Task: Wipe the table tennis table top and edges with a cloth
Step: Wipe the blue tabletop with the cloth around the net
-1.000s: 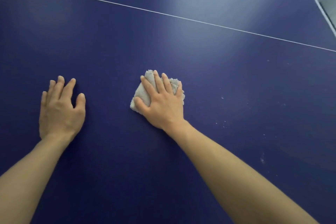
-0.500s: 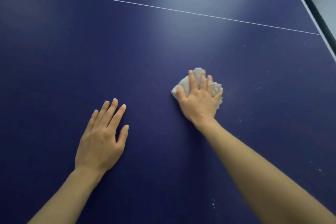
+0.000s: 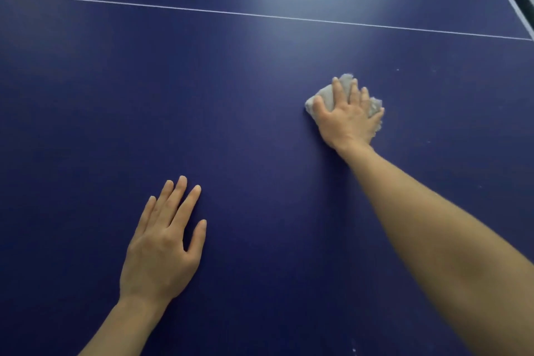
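Cloth [image 3: 328,93], crumpled on the blue table [image 3: 231,113], lay pressed under the right hand [image 3: 348,118], fingers spread; the left hand [image 3: 161,248] rested flat, well apart from the cloth.

— What do I see of the body from here?
— Two bare forearms, no sleeves reaching the wrists. Left hand [image 3: 161,248] and right hand [image 3: 348,121] are both ungloved — slim fingers [image 3: 185,205], short plain nails, no rings, no watch, no wristband.
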